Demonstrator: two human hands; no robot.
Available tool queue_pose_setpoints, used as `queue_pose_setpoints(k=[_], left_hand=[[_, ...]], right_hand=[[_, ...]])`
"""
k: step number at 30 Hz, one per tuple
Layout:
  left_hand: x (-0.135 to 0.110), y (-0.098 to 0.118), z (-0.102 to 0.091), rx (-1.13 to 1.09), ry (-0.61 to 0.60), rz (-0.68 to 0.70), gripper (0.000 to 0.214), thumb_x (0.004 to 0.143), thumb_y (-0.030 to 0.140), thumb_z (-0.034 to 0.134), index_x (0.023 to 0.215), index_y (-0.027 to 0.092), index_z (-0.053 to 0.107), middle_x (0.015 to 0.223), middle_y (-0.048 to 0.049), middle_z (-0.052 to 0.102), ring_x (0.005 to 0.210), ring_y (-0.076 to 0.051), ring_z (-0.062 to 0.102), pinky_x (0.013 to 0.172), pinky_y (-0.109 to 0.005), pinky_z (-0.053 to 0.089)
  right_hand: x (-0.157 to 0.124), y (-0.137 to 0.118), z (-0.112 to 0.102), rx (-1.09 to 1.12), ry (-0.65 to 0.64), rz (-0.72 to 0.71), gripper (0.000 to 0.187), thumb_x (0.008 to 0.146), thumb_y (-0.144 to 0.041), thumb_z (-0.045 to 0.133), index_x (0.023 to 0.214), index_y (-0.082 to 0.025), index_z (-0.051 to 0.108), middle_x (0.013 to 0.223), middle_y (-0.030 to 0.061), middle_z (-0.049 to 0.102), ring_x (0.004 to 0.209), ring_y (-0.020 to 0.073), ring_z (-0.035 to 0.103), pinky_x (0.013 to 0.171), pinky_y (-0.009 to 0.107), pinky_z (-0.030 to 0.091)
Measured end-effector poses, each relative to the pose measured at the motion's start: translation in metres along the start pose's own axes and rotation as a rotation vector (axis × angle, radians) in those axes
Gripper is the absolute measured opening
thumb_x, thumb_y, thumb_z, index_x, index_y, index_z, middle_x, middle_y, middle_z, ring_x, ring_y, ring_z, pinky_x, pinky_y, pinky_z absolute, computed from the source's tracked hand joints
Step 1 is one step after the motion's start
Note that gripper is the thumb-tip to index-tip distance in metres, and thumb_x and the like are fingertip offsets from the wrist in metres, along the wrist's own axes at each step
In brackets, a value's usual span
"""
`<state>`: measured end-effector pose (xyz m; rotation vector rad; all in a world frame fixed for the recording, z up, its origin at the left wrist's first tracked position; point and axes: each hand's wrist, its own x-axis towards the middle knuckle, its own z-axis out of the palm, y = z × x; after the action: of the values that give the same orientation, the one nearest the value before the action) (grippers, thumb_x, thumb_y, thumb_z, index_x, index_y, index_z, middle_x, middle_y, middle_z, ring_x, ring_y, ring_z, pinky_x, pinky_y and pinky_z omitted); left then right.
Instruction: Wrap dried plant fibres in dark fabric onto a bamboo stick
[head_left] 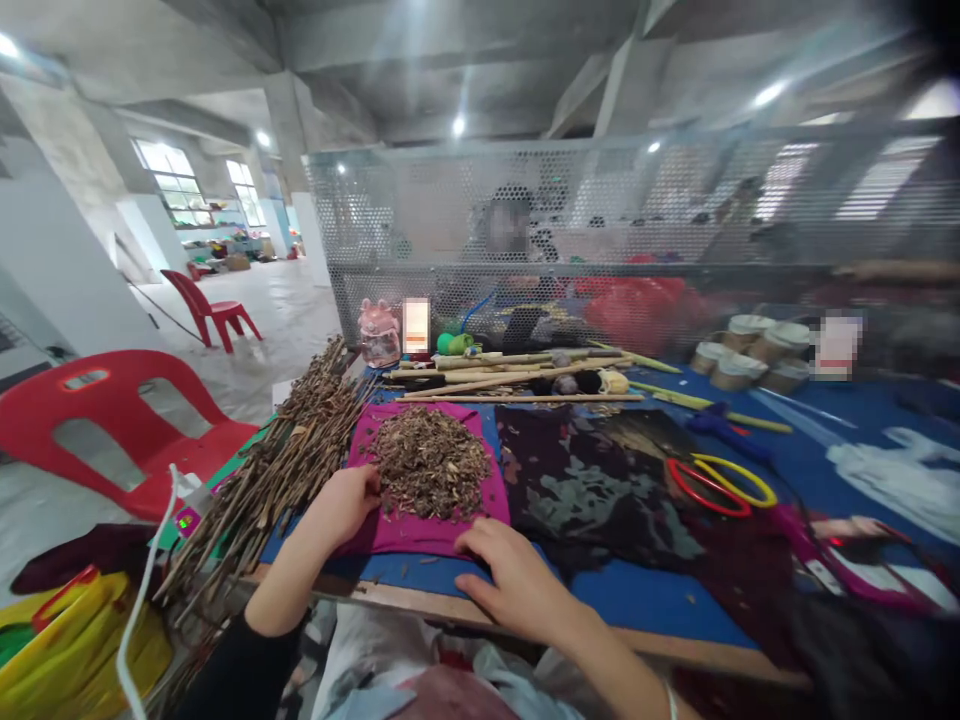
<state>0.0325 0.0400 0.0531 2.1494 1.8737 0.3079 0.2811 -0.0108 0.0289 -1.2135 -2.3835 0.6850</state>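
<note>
A heap of small dry brown wood chips (431, 462) lies on a magenta cloth (420, 528) spread over the blue table cover. My left hand (343, 503) rests at the left side of the cloth with its fingers curled against the edge of the heap. My right hand (514, 580) lies palm down at the near edge of the cloth, fingers together and slightly bent, touching the cloth and the blue cover (637, 595). A bundle of long dry twigs (281, 470) lies just left of my left hand.
A dark patterned cloth (585, 490) lies right of the magenta one, with red and yellow rings (720, 482). Bamboo sticks (517, 380), cups (750, 350) and a perforated metal screen (600, 220) stand at the back; a person sits behind it. Red chairs (112, 420) stand left.
</note>
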Motion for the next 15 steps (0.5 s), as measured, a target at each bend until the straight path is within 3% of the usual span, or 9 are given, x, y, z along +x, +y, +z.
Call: queue_pose_setpoints(k=[4,6,8,10,12,15], left_hand=[[-0.004,0.001,0.006,-0.002,0.012,0.027,0.014,0.076,0.017,0.052,0.084,0.016,0.063,0.087,-0.0075,0.067,0.082,-0.019,0.059,0.073,-0.025,0.04],[-0.003,-0.001,0.009,-0.005,-0.001,0.024,0.015,0.078,0.019,0.05,0.084,0.016,0.063,0.087,-0.0073,0.067,0.083,-0.019,0.06,0.073,-0.025,0.04],[-0.002,-0.002,0.011,-0.004,-0.015,0.022,0.015,0.079,0.02,0.048,0.082,0.017,0.063,0.084,-0.0063,0.067,0.08,-0.019,0.061,0.07,-0.025,0.04],[-0.001,-0.003,0.011,0.002,-0.021,0.022,0.015,0.079,0.021,0.047,0.08,0.018,0.062,0.081,-0.0054,0.068,0.077,-0.019,0.061,0.068,-0.025,0.039],[-0.002,-0.003,0.009,0.0,-0.022,0.026,0.016,0.079,0.022,0.046,0.078,0.018,0.062,0.08,-0.005,0.068,0.076,-0.019,0.061,0.067,-0.025,0.039],[-0.003,-0.001,0.004,-0.045,0.019,0.027,0.021,0.081,0.024,0.043,0.078,0.019,0.063,0.081,-0.0051,0.069,0.077,-0.02,0.062,0.069,-0.026,0.041]], right_hand=[[-0.009,-0.001,-0.001,0.125,0.056,-0.031,0.017,0.073,-0.02,0.063,0.09,-0.021,0.06,0.091,0.0018,0.06,0.088,0.0164,0.053,0.079,0.027,0.04],[-0.013,0.005,-0.019,0.173,0.094,-0.027,0.014,0.076,-0.021,0.06,0.089,-0.021,0.06,0.088,0.001,0.061,0.083,0.0145,0.055,0.075,0.024,0.042],[-0.019,0.024,-0.051,0.117,0.217,0.056,0.011,0.081,-0.025,0.053,0.088,-0.021,0.059,0.085,0.0015,0.062,0.08,0.0143,0.056,0.073,0.025,0.043],[-0.027,0.057,-0.091,-0.066,0.39,0.228,0.017,0.085,-0.029,0.046,0.088,-0.02,0.059,0.087,0.0036,0.063,0.082,0.0165,0.057,0.076,0.028,0.043],[-0.038,0.102,-0.131,-0.318,0.443,0.447,0.018,0.084,-0.025,0.044,0.092,-0.019,0.059,0.095,0.0075,0.063,0.089,0.0196,0.058,0.081,0.031,0.042],[-0.053,0.166,-0.17,-0.592,0.276,0.908,0.028,0.077,-0.014,0.047,0.102,-0.012,0.059,0.102,0.0208,0.061,0.091,0.0272,0.06,0.075,0.036,0.042]])
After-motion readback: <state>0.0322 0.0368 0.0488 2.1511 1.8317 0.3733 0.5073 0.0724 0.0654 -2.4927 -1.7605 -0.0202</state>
